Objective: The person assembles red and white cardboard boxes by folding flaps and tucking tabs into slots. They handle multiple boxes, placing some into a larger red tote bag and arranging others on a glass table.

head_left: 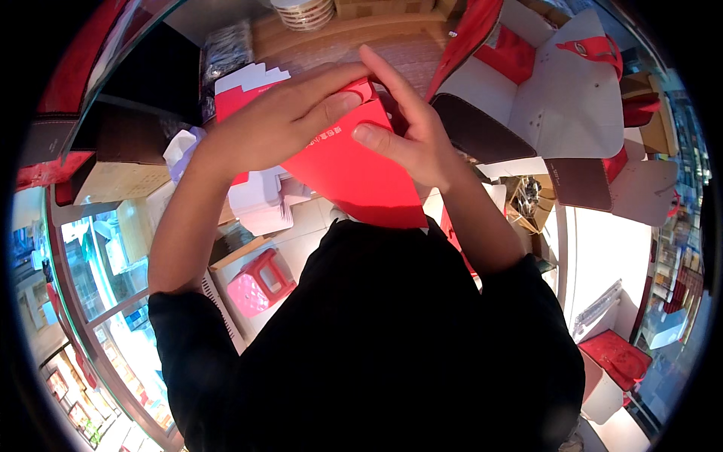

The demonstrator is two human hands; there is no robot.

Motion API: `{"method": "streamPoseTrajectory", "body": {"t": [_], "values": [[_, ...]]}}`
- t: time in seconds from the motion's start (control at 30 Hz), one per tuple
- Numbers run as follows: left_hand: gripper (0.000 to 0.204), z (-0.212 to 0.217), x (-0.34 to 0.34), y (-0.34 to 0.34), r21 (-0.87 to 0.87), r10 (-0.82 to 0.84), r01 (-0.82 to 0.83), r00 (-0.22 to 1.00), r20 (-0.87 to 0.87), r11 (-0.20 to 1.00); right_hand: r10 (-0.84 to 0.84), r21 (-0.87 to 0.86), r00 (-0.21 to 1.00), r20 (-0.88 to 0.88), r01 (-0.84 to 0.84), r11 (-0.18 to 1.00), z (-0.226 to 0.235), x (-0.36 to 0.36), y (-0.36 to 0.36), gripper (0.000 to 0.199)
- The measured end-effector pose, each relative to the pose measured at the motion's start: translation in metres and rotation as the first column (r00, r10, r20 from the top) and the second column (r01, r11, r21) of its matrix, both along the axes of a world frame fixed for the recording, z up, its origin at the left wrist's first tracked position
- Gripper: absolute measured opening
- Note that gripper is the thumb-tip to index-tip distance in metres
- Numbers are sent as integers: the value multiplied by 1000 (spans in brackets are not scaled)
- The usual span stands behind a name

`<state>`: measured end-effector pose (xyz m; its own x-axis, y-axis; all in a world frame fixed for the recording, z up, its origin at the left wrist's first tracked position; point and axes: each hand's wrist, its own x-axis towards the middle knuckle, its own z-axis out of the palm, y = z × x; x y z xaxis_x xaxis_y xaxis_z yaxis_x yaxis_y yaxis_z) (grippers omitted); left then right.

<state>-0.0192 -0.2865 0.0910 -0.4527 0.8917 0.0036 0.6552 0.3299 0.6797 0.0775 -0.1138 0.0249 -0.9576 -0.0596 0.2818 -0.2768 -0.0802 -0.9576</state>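
A red cardboard box (354,177) with pale print on its face is held between my hands, its near end close to my black shirt. My left hand (275,124) lies across the box's far left side, thumb on the front face and fingers reaching over the far edge. My right hand (414,147) grips the right side, thumb on the front and the other fingers behind, partly hidden. The far end of the box is largely covered by my fingers. Beside my left hand lies a stack of red cartons with stepped white tabs (252,77).
Open boxes with white insides (561,98) and red ribbons stand at the right. A wooden table (354,49) holds white rolls (303,13) at the far side. White folded card (260,202) lies under my left forearm. A pink stool (260,285) is on the floor. Glass cases edge the left.
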Motion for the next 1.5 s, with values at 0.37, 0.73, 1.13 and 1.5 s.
{"method": "streamPoseTrajectory", "body": {"t": [0.37, 0.73, 1.13, 1.5], "values": [[42, -7, -1, -2, 53, -37, 41, 997, -74, 998, -3, -33, 999, -42, 2, 999, -6, -3, -1, 75], [43, 2, -2, -2, -13, -49, 48, 999, -16, 999, -6, -1, 1000, -29, 6, 1000, 1, -1, -1, 76], [48, 7, -12, -3, -28, -113, 116, 991, 78, 993, -9, -23, 1000, -8, 9, 1000, 4, 2, 1, 74], [50, -6, -12, -1, 25, -90, 92, 994, -68, 995, -43, -54, 999, 15, 44, 998, 5, 3, 2, 70]]}}
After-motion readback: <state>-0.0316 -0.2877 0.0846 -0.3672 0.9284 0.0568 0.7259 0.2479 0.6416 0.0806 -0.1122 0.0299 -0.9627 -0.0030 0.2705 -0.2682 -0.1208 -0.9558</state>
